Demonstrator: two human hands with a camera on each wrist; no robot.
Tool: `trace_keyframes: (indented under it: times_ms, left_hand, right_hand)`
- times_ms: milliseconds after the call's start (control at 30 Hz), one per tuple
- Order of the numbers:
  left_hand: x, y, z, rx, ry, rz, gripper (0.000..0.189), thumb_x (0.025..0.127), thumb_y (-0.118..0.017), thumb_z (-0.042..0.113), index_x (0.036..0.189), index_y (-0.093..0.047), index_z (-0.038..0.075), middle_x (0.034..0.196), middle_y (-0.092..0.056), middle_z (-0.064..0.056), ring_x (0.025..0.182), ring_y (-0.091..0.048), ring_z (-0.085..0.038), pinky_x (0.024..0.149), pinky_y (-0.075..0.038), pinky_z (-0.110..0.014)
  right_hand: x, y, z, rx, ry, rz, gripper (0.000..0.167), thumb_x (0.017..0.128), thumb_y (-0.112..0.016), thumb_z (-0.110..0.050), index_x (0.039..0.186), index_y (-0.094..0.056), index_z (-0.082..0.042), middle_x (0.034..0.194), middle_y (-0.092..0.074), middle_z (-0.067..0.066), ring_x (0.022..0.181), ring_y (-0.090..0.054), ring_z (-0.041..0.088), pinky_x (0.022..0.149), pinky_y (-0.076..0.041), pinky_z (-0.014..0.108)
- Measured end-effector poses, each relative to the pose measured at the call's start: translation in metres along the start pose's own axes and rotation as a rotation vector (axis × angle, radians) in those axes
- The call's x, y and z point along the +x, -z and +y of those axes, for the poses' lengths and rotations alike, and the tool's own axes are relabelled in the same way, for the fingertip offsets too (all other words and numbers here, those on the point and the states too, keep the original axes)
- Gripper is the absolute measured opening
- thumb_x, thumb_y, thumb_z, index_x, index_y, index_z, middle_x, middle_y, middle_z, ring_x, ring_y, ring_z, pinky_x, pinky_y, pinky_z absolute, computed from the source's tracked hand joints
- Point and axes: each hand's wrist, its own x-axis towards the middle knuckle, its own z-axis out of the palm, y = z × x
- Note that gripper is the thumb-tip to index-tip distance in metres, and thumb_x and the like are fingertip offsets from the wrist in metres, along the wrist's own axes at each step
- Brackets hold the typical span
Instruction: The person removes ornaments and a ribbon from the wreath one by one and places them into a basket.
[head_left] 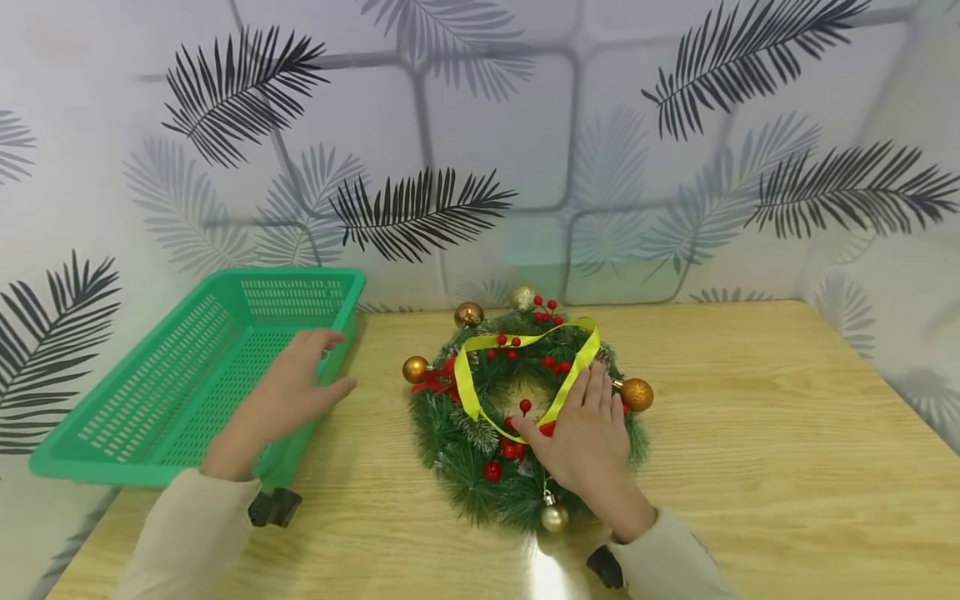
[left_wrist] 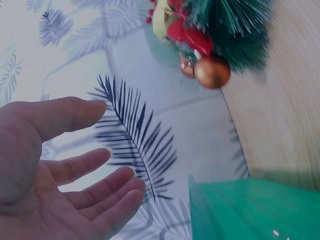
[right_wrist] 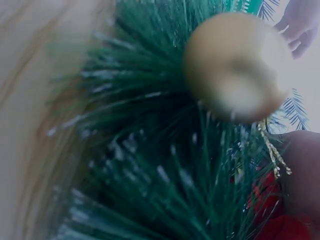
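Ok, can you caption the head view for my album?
Right hand over wreath and yellow ribbon, left hand near green basket.

Looks homelike, judging by leaf-printed wall covering (head_left: 495,137) at the far side and wood-grain tabletop (head_left: 750,433) before it; cannot tell which room.

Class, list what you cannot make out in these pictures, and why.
Head view: part of the wreath, hidden behind the right hand.
Left wrist view: much of the green basket, cut off by the bottom and right edges.
Right wrist view: the gold ball's surface detail, blurred; much of the left hand, cut off at the top right.
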Motion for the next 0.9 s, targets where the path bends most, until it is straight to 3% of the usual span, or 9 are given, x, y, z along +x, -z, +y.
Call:
trace_keyframes:
  times_ms: [333,667,900]
  left_hand:
    - [0.012,-0.018,0.013,-0.037,-0.007,-0.009,0.052,0.091,-0.061,0.014,0.134,-0.042,-0.006,0.129,-0.046,-0.028,0.116,-0.048,-0.044,0.091,-0.046,-0.056]
    - [0.018,-0.036,0.013,-0.023,-0.038,0.011,0.047,0.089,-0.064,0.014,0.129,-0.047,-0.005,0.123,-0.052,-0.026,0.110,-0.053,-0.041,0.087,-0.049,-0.052]
    - [0.025,-0.046,0.011,-0.064,-0.015,-0.020,0.048,0.089,-0.062,0.012,0.131,-0.045,-0.006,0.128,-0.049,-0.026,0.114,-0.051,-0.041,0.092,-0.047,-0.053]
  right_hand:
    - [0.004,-0.002,0.010,-0.066,0.067,0.003,0.108,0.086,-0.050,-0.066,0.147,-0.009,0.013,0.155,-0.006,0.030,0.144,-0.011,0.042,0.117,-0.016,0.053]
    - [0.005,-0.003,0.024,-0.103,0.163,0.055,0.108,0.084,-0.055,-0.066,0.146,-0.017,0.014,0.153,-0.017,0.032,0.142,-0.019,0.043,0.114,-0.023,0.054]
    - [0.012,-0.001,0.031,-0.107,0.227,0.093,0.105,0.084,-0.056,-0.064,0.144,-0.021,0.014,0.152,-0.020,0.032,0.140,-0.024,0.044,0.113,-0.027,0.054]
